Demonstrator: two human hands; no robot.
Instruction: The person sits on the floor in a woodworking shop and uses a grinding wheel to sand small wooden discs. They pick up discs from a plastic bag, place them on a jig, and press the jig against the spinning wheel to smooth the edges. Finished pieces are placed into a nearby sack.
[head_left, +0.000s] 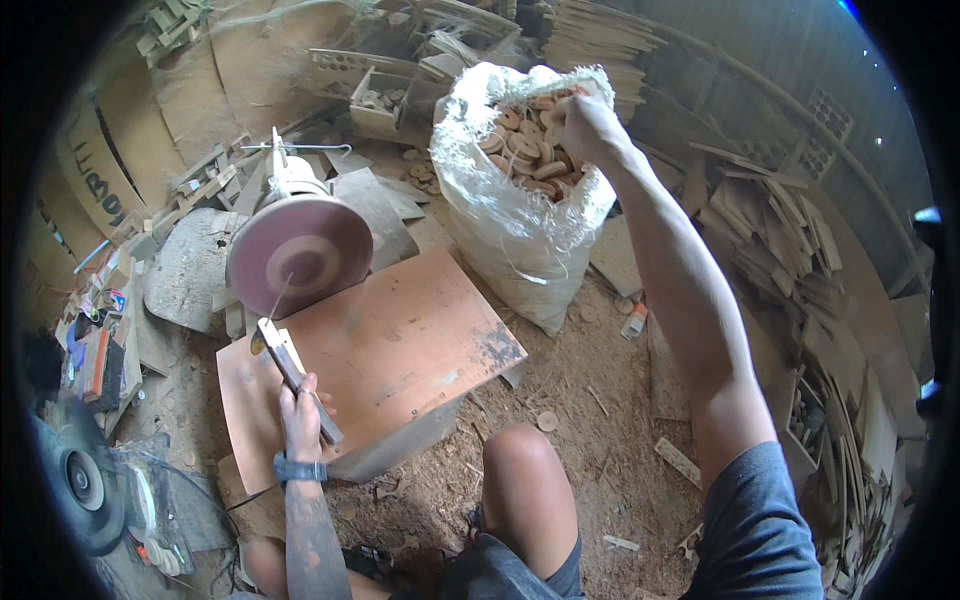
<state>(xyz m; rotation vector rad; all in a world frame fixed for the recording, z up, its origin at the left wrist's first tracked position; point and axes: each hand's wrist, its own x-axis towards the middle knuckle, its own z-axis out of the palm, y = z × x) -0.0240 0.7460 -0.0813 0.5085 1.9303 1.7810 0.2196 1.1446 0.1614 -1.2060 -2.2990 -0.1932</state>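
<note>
My left hand [300, 410] is wrapped round a dark strip-like wooden tool [292, 368] with a pale piece along it and a thin metal rod at its far end. The rod points at the reddish-brown face of a sanding disc [255, 262]. Beneath this hand lies a flat orange-brown work board [400, 335]. My right arm reaches far forward to the mouth of a white woven sack [510, 245]. Inside the sack are many round wooden discs [522, 147]. At its right rim my right hand [592, 125] has curled fingers; what they grip is hidden.
Stacked wood offcuts [780, 230] line the right side, and more slats [600, 50] are piled behind the sack. A grey motor-like machine [85, 480] stands at lower left. Sawdust covers the floor, with a loose wooden disc [547, 421] and a small bottle [634, 320] on it.
</note>
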